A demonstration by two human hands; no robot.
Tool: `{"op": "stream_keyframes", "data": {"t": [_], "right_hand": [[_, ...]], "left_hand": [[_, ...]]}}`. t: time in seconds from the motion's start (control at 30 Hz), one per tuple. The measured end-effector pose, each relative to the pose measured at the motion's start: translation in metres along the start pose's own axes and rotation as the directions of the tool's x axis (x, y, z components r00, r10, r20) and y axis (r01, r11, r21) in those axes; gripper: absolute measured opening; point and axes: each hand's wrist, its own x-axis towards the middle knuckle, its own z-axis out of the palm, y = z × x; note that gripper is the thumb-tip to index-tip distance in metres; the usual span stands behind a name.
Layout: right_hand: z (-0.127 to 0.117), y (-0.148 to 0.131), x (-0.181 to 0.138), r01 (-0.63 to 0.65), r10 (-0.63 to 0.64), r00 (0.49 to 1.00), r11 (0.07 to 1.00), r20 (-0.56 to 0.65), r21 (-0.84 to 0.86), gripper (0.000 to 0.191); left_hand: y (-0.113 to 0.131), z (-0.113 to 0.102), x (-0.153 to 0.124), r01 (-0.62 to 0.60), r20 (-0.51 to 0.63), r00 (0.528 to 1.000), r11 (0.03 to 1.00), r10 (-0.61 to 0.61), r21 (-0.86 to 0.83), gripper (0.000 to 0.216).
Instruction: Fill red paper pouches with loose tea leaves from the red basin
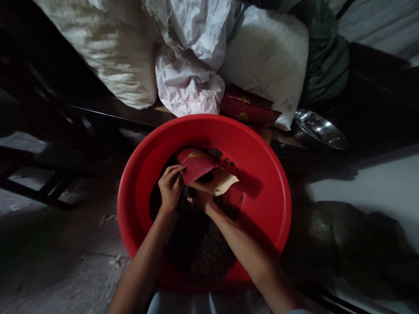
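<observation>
Toward six o'clock in the red tub (285, 209), nearest the person, lies a loose, dark, crumbly material (212, 257), which spreads round past nine o'clock. Near the tub's centre, the right hand (200, 199) is beneath the red packet (200, 166); its fingers are mostly hidden, so I cannot tell how far they are curled or what they hold. Toward ten o'clock the left hand (170, 185) is curled nearly closed, thumb and fingertips pinching the packet's near-left corner. The packet lies tilted just short of twelve o'clock, its pale-lined mouth gaping toward four.

It looks light and thin-walled, stiff enough to keep its shape yet easily creased; a smooth face might slip, so the mouth's edge or a corner seems the surest hold, with support underneath.

Beyond the rim, more red packets (250, 107) lie at one o'clock, a metal bowl (322, 129) at two, and a crumpled white sack (190, 87) at twelve.
</observation>
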Motion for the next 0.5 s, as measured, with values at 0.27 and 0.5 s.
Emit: {"op": "stream_keyframes", "data": {"t": [0.27, 0.5], "right_hand": [[-0.021, -0.004, -0.103, 0.046, -0.04, 0.998, 0.99, -0.042, 0.136, 0.063], [-0.121, -0.051, -0.142, 0.296, -0.244, 0.949, 0.909, -0.201, 0.292, 0.057]], "left_hand": [[-0.001, 0.0, 0.0, 0.004, -0.026, 1.0, 0.999, -0.006, -0.043, 0.019], [-0.004, 0.0, -0.001, -0.02, -0.024, 1.0, 0.999, 0.019, -0.043, 0.019]]}}
